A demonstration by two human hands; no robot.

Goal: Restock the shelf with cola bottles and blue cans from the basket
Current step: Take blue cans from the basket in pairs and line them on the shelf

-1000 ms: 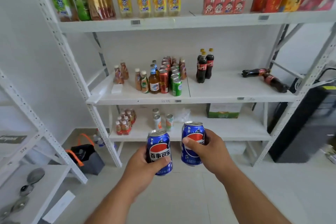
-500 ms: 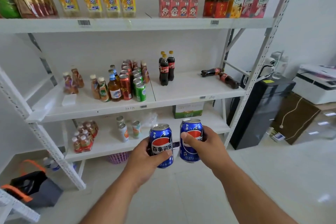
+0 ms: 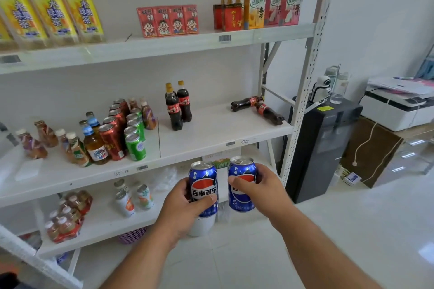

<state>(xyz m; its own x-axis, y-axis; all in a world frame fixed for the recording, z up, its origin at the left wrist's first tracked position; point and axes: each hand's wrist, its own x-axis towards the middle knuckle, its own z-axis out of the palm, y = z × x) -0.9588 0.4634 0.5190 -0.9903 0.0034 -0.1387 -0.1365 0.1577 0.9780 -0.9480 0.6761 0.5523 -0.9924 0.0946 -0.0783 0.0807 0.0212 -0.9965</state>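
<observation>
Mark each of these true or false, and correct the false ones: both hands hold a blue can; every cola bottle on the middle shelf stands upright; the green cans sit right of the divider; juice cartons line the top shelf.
1. Both hands hold a blue can: true; the left hand grips one blue can and the right hand another.
2. Every cola bottle stands upright: false; two cola bottles stand, two others lie flat.
3. Green cans right of the divider: false; the green cans stand left of it.
4. Juice cartons on top shelf: true.

Bright even light, blurred and bowed edges.
</observation>
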